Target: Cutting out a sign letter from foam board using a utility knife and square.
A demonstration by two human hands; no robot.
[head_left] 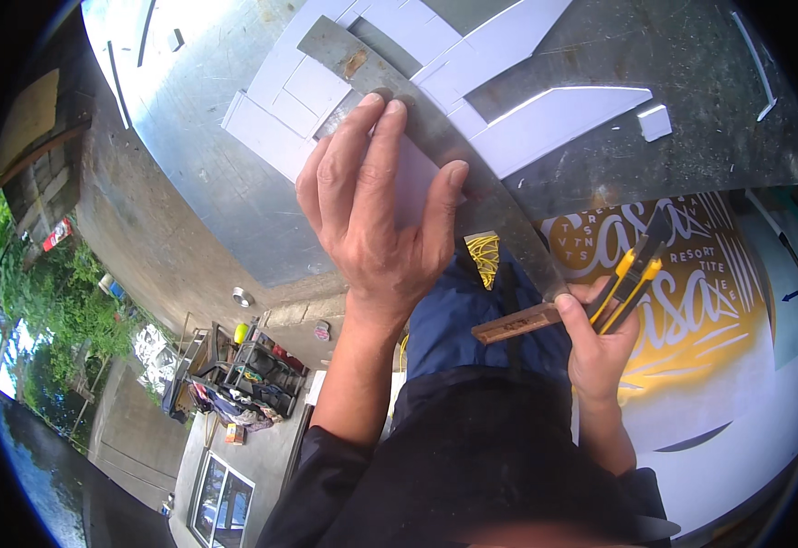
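My left hand (pixel 371 201) is spread over a long steel square (pixel 435 137). Its fingertips and thumb rest on or beside the metal blade, above the white sheet. The blade runs diagonally from the far cut pieces down to my right hand (pixel 600 342). That hand is closed around a yellow and black utility knife (pixel 632 283), which points up and away, and it also grips the near end of the square. A short brown arm (pixel 517 324) of the square sticks out to the left of my right fingers. Under the blade lie white cut sheet pieces (pixel 563 128), partly hidden by it and my left hand.
The grey metal worktop (pixel 234 183) carries a small white offcut (pixel 655 123) and thin dark strips (pixel 118 87). To the right lies a large yellow and brown printed sheet (pixel 691 347). A rack heaped with items (pixel 257 374) stands on the left, beyond the worktop.
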